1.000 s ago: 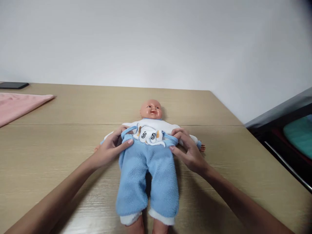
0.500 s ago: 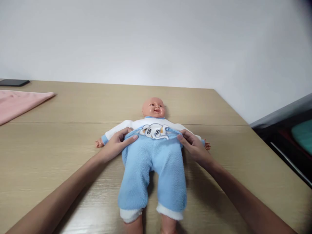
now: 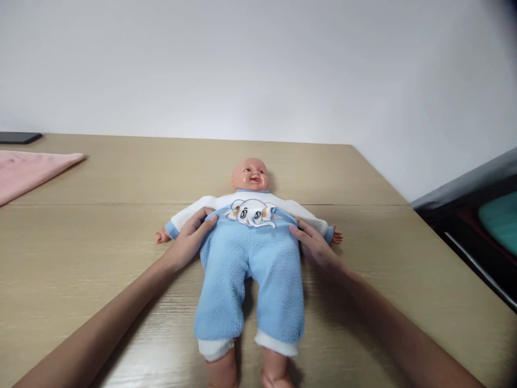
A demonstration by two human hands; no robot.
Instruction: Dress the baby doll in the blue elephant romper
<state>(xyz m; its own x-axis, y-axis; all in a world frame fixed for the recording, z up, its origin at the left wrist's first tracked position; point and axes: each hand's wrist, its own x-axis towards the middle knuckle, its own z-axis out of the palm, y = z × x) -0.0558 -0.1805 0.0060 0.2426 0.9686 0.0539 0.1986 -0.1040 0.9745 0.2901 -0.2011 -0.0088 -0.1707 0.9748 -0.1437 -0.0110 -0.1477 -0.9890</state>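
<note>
Doll [image 3: 250,245] lies face-up, long axis front-to-back, head pointing away.

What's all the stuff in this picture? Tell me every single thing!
doll: one, peach, lying face up mid-table
top: one, white with an elephant picture, on the doll
trousers: one, light blue, on the doll
cloth: one, pink, table's far left
phone: one, black, behind the cloth
table: one, light wood, under everything
cushion: one, teal, off to the right
left hand: one, bare, at the trousers' waist
right hand: one, bare, at the waist's other side
</note>
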